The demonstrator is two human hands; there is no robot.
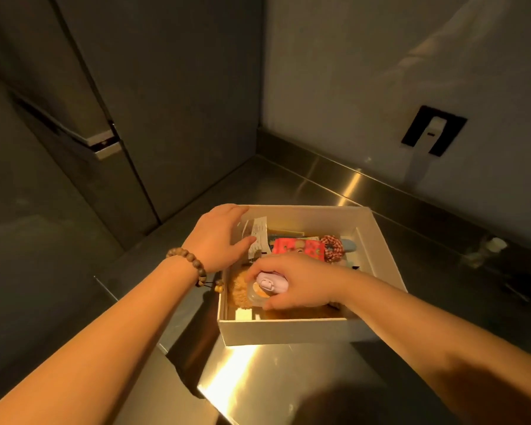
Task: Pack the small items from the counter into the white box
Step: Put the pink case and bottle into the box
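My right grip [288, 282] curls around the lilac gadget [272, 283], already inside the white box [383, 250] at its near-left corner; my left grip [219, 240], fingers straight, steadies the box's left wall.

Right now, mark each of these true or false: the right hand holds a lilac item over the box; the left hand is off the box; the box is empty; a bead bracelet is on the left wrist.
1. The right hand holds a lilac item over the box. True.
2. The left hand is off the box. False: it rests at the box's far left corner, touching a clear packet.
3. The box is empty. False: it holds a red packet, a scrunchie and more.
4. A bead bracelet is on the left wrist. True.
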